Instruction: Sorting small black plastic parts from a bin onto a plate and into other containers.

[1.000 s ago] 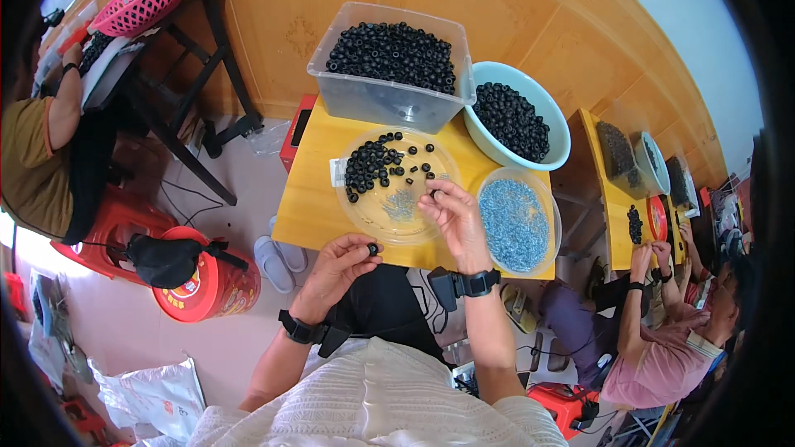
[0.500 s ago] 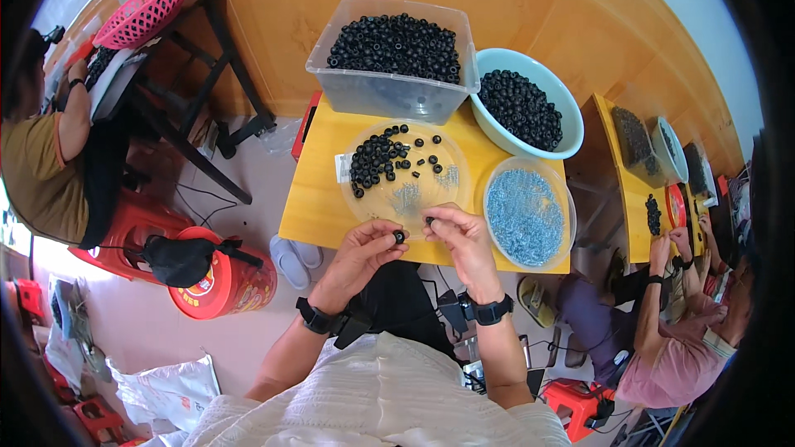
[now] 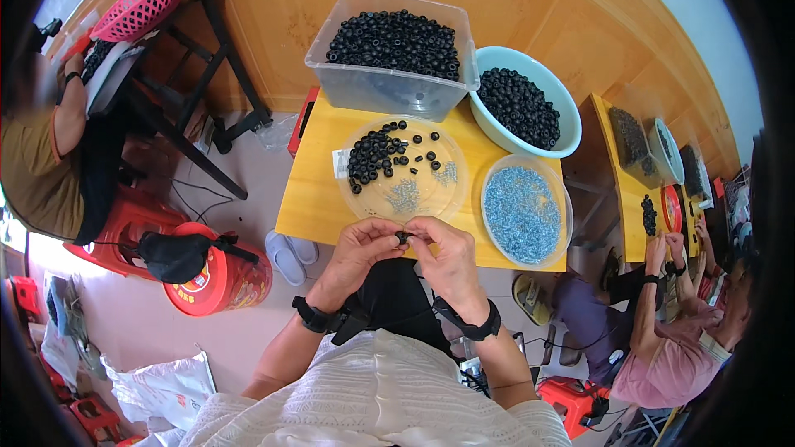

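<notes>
Just in front of the yellow table's near edge, both hands meet at a small round black bead-like part (image 3: 403, 237). My left hand (image 3: 361, 255) pinches it between thumb and fingertips. My right hand (image 3: 451, 265) is closed too, its thumb and fingertips pressed against the part's right side; the small black piece it carried is now hidden. Beyond the hands lies a round clear plastic lid (image 3: 447, 199), bearing loose black round parts (image 3: 377, 153) and small piles of shiny metal pieces (image 3: 404, 194).
A clear bin (image 3: 389, 87) and a light-blue basin (image 3: 571, 136), both full of black parts, stand at the back of the yellow table (image 3: 306, 207). At right is a tub (image 3: 523, 211) of small bluish metal pieces. Co-workers sit left and right; a red bucket (image 3: 248, 285) stands left.
My right hand has moved left with its small black piece, closing the gap to my left hand. The fingertips of both hands now meet at the round black part.
</notes>
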Demonstrator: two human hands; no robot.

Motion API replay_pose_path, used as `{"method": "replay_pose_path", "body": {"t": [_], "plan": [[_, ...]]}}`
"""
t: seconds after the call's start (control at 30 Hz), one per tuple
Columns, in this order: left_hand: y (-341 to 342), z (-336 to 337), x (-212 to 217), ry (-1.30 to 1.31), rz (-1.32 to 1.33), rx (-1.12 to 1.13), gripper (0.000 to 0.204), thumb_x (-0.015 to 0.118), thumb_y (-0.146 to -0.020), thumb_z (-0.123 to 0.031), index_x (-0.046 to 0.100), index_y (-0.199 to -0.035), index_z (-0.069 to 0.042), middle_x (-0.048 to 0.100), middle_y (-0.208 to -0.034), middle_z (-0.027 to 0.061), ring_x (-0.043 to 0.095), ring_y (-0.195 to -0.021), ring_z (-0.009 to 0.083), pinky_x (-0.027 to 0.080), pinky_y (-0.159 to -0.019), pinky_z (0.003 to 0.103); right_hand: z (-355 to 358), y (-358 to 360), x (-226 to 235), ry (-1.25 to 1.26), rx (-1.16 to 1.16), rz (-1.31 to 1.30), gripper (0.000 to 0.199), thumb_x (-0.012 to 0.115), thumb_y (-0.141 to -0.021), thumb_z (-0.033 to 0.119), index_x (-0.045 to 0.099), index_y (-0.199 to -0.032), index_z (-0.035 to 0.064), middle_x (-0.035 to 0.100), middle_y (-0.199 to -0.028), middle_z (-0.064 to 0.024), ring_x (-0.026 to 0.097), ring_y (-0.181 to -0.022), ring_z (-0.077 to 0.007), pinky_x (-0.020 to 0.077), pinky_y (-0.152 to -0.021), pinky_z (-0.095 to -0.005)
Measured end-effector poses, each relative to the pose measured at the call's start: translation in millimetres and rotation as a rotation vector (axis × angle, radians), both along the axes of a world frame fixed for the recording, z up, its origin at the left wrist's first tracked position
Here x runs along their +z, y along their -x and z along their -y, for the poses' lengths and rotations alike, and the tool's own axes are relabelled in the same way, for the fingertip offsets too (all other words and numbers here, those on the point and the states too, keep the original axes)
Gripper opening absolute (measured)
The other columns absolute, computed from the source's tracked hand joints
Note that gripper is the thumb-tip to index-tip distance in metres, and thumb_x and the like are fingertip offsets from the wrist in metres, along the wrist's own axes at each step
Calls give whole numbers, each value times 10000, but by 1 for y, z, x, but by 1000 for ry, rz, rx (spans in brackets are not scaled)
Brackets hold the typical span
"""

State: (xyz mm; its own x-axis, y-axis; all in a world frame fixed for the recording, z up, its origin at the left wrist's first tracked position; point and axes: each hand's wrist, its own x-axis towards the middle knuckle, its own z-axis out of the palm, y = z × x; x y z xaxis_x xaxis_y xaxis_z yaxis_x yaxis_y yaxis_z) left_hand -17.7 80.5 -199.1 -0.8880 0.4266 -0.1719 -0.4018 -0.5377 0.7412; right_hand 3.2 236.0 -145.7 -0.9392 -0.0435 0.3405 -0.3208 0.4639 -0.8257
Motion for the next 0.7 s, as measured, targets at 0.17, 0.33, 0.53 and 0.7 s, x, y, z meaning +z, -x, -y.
{"method": "replay_pose_path", "body": {"t": [0.17,0.33,0.53,0.7], "plan": [[-2,-2,-9,41,-82,28,165,617,-807,15,622,-972,10,645,-941,91,630,-827,138,530,-753,258,6,-3,1,-98,-13,-18,154,560,-740,-56,586,-883,-5,605,-790,-179,605,-728,-353,487,-623,-376],[-7,-4,-18,158,-239,75,168,613,-798,51,626,-963,23,648,-928,90,620,-820,123,524,-737,248,9,-4,1,-212,-8,37,162,545,-742,-44,566,-895,5,594,-762,-177,592,-710,-361,472,-599,-399],[-8,-15,-17,169,-271,128,152,604,-809,39,612,-960,23,640,-935,91,617,-822,139,518,-749,258,6,1,-6,-137,-63,105,217,538,-724,-86,559,-918,8,603,-716,-164,615,-666,-317,481,-585,-359],[-8,-10,-16,45,-160,48,158,586,-848,-24,576,-1003,0,634,-918,70,611,-832,122,507,-781,262,-2,2,2,96,-37,248,232,544,-730,-111,557,-935,-2,629,-702,-122,641,-647,-207,502,-591,-280]]}}
